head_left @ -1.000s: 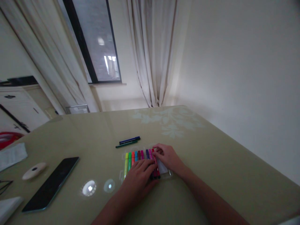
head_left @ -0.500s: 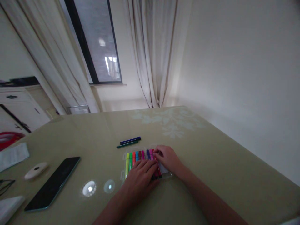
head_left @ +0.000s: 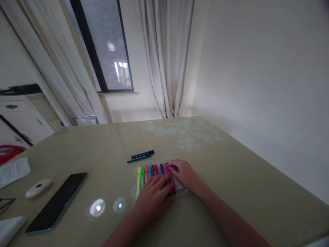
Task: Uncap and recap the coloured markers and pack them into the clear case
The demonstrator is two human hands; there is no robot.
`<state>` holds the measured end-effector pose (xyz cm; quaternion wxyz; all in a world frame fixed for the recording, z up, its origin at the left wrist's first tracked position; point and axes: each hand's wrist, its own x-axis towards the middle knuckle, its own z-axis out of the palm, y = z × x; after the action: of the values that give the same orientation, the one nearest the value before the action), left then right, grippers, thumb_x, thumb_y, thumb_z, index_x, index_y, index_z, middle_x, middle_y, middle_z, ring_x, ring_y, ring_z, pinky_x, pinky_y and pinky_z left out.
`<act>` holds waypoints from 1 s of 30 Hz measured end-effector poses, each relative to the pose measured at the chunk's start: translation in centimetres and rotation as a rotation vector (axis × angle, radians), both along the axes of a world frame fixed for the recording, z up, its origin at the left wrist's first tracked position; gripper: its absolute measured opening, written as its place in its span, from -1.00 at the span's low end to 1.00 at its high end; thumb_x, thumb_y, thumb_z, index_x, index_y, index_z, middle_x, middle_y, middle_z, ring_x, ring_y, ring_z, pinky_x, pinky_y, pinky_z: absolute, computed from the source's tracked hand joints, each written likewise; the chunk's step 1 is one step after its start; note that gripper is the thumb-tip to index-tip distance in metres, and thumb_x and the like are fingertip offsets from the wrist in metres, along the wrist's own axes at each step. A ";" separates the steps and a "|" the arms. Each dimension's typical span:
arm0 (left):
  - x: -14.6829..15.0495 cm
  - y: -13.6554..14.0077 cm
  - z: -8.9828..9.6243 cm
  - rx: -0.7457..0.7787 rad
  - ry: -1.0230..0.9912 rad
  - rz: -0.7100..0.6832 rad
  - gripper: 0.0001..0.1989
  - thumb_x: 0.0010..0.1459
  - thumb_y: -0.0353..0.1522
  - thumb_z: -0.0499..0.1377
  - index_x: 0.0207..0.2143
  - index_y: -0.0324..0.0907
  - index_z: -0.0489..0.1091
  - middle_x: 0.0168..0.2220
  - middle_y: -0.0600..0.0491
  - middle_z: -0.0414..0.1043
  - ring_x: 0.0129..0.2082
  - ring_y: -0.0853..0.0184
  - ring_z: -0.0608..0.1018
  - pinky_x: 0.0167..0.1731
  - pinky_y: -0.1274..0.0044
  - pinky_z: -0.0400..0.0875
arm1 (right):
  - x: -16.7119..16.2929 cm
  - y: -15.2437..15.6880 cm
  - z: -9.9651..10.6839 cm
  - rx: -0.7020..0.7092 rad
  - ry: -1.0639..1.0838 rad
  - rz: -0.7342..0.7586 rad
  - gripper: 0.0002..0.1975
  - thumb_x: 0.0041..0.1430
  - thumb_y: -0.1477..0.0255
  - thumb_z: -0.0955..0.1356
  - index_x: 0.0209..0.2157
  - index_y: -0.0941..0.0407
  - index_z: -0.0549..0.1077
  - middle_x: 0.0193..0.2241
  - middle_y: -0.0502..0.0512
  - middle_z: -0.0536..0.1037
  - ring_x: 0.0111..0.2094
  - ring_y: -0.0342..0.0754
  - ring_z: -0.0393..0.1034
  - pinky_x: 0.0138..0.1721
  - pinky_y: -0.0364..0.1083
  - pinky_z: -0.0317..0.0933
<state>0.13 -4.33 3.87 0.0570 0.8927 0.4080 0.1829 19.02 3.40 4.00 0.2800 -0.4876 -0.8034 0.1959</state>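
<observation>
A clear plastic case [head_left: 135, 178] lies on the table with a row of felt-tip markers in it. The yellow marker [head_left: 139, 176] and the green marker [head_left: 143, 175] are at its left end. My left hand [head_left: 154, 193] rests over the lower part of the row, fingers stretched out across the markers. At the right side of the row, my right hand [head_left: 184, 174] has thumb and fingers pinched at the upper end of a red marker [head_left: 174, 188]. Its fingertips partly hide that marker's top. Beyond the case lie a dark blue marker [head_left: 143, 154] and a dark green marker [head_left: 139, 159].
On the left of the table [head_left: 102, 147] are a black phone [head_left: 57, 202], a white rounded object [head_left: 38, 187], a paper sheet [head_left: 15, 171] and a dark cable [head_left: 6, 205]. A wall [head_left: 269, 85] runs along the right edge, and a curtain [head_left: 169, 58] hangs behind.
My left hand's fingers have shifted slightly over the markers. My right hand stays at the red marker's top. The view has moved very slightly.
</observation>
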 end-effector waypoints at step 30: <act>-3.0 2.2 0.2 0.181 -0.573 0.241 -0.86 0.36 -0.29 0.18 -0.10 -0.06 0.51 -0.17 0.02 0.59 -0.13 0.21 0.60 -0.11 0.39 0.52 | -0.6 0.5 0.5 -0.381 0.852 0.034 -0.58 0.23 0.03 0.41 -0.35 0.14 0.55 -0.40 0.09 0.63 -0.38 -0.07 0.50 -0.36 -0.12 0.30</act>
<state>-2.83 -2.16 4.07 0.0681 0.7516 0.4601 0.4677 18.38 3.88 4.48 0.4873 -0.3931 -0.5744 0.5274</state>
